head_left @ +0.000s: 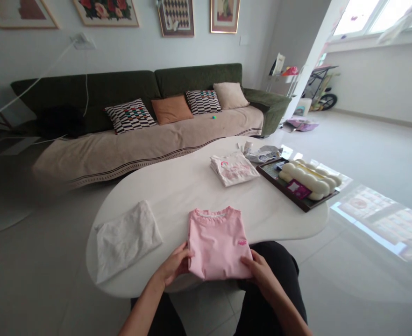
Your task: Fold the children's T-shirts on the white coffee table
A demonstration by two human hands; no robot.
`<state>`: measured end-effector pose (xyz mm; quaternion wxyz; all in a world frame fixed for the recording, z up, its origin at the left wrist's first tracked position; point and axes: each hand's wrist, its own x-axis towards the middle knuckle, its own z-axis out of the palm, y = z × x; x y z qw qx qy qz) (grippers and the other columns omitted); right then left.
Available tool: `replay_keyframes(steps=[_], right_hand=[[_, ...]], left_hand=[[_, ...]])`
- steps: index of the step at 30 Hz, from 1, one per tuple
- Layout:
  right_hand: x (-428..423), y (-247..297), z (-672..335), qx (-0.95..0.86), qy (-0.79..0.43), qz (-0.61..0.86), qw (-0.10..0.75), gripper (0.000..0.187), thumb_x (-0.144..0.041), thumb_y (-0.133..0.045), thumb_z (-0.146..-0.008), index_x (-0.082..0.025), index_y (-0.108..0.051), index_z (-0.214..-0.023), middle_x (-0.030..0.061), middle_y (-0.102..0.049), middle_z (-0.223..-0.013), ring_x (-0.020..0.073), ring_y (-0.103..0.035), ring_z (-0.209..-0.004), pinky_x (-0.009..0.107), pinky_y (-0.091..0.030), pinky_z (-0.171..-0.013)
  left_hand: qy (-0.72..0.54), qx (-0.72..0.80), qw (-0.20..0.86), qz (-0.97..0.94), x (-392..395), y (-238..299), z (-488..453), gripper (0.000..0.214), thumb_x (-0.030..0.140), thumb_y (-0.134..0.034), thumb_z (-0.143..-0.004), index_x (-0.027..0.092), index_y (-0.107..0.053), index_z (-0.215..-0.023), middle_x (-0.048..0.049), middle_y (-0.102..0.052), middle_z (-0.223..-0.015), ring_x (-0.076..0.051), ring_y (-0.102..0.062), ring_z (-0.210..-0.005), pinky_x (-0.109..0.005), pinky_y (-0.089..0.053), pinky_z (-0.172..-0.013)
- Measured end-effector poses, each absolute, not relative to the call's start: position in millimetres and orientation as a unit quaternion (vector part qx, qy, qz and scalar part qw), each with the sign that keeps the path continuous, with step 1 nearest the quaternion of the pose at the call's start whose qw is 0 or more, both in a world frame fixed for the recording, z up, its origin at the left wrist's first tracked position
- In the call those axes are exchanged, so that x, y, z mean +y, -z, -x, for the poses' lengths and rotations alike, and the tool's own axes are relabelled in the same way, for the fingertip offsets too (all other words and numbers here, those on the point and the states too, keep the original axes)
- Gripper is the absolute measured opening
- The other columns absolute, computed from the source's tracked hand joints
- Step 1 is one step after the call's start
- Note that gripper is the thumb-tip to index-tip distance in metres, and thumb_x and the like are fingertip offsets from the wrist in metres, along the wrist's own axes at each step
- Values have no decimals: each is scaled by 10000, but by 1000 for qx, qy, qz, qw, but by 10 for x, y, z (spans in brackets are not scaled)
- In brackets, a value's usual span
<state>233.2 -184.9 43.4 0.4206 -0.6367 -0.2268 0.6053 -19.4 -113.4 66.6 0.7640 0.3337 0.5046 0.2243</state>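
Note:
A folded pink T-shirt (217,247) lies at the near edge of the white table (178,186), its collar pointing away from me and a small dark-pink print on its right side. My left hand (178,262) grips its left edge, fingers partly tucked underneath. At the lower right corner my right hand (258,268) holds the cloth, thumb on top and the other fingers mostly hidden. To the left rests a folded light grey garment (128,240). Farther back is a folded white garment stack (234,169) with a pink print.
A dark tray (299,201) at the table's right carries a cream puffy object (309,179) and a purple packet (298,189). Behind the white stack sits a crumpled plastic package (266,153). A green sofa (199,77) with several cushions stands beyond the table.

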Motion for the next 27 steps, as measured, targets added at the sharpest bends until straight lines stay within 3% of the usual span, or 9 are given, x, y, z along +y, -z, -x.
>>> replay_keyframes(steps=[3, 6, 9, 12, 17, 22, 27], right_hand=[[-1663, -487, -2534, -236, -592, 663, 392, 353, -455, -540, -681, -215, -571, -938, 27, -611, -780, 138, -536, -574, 215, -385, -427], [-1488, -514, -2709, -264, -583, 668, 380, 338, -471, -513, -693, -210, -574, -898, 38, -634, -783, 155, -572, -620, 225, -415, -469], [-1326, -501, -2810, -309, -557, 680, 363, 311, -437, -548, -673, -170, -563, -832, 43, -642, -726, 158, -587, -632, 220, -423, -504], [-1181, -482, -2901, -334, -557, 688, 324, 291, -387, -550, -671, -150, -552, -839, 43, -642, -706, 154, -592, -627, 216, -428, -516], [-939, -715, -3227, -452, -544, 654, 269, 271, -347, -520, -688, -164, -554, -885, -9, -613, -622, 108, -534, -497, 177, -344, -409], [-405, -1306, -3667, -540, -461, 633, 310, 334, -417, -516, -724, -153, -557, -925, -13, -584, -585, 81, -465, -428, 163, -293, -369], [600, -1535, -4137, -540, -353, 652, 397, 411, -450, -527, -728, -159, -538, -1017, 24, -617, -678, 94, -494, -455, 181, -346, -392]], left_hand=[[-182, 488, 781, -343, -1015, -692, 79, 512, 388, -548, -694, 227, -449, -1171, -4, -624, -775, -134, -581, -634, -252, -446, -612], [-186, 550, 727, -368, -914, -694, -40, 624, 443, -536, -724, 215, -337, -1270, -28, -626, -792, -132, -571, -612, -248, -439, -594], [-203, 576, 687, -394, -847, -692, -141, 707, 332, -572, -703, 208, -246, -1317, -28, -621, -818, -118, -551, -600, -212, -405, -535], [-190, 538, 722, -391, -821, -735, -205, 685, 255, -569, -688, 202, -270, -1302, -9, -599, -771, -97, -512, -560, -182, -356, -481], [-202, 465, 767, -393, -692, -959, -336, 695, 236, -553, -705, 234, -237, -1324, -6, -575, -801, -85, -499, -573, -162, -342, -463], [-231, 401, 746, -479, -34, -1359, -722, 800, 209, -535, -702, 244, -104, -1375, 34, -535, -656, -71, -460, -472, -158, -349, -432], [-324, 407, 646, -559, 1037, -1562, -1345, 735, 167, -509, -691, 263, -203, -1352, 41, -529, -637, -67, -466, -461, -171, -390, -466]])
